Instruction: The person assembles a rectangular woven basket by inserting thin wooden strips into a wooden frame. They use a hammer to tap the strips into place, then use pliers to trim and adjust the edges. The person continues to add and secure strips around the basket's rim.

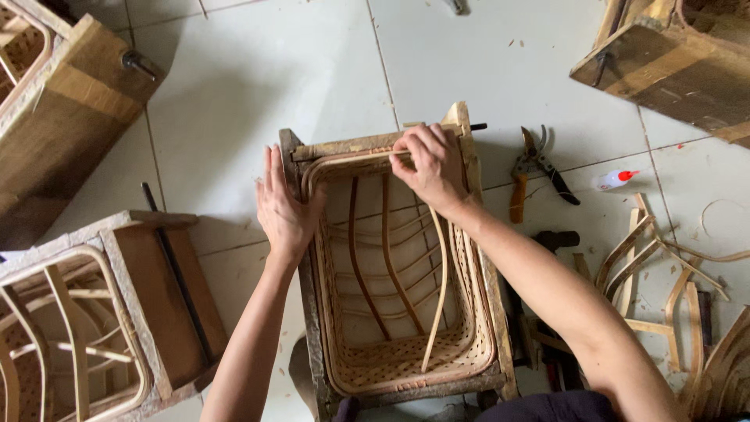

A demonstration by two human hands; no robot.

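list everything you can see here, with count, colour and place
woven basket: 1, tan, centre, inside mould
wooden frame mould: 1, grey-brown, centre floor
loose bamboo strip: 1, pale, in basket
other frames: 3, brown, left and top right
pruning shears: 1, orange-handled, right
small bottle: 1, white with red tip, right
bamboo offcuts: several, tan, right
floor tiles: white
left hand: flat on mould's left edge
right hand: fingers gripping strip at top rim

head view, straight down, close overhead
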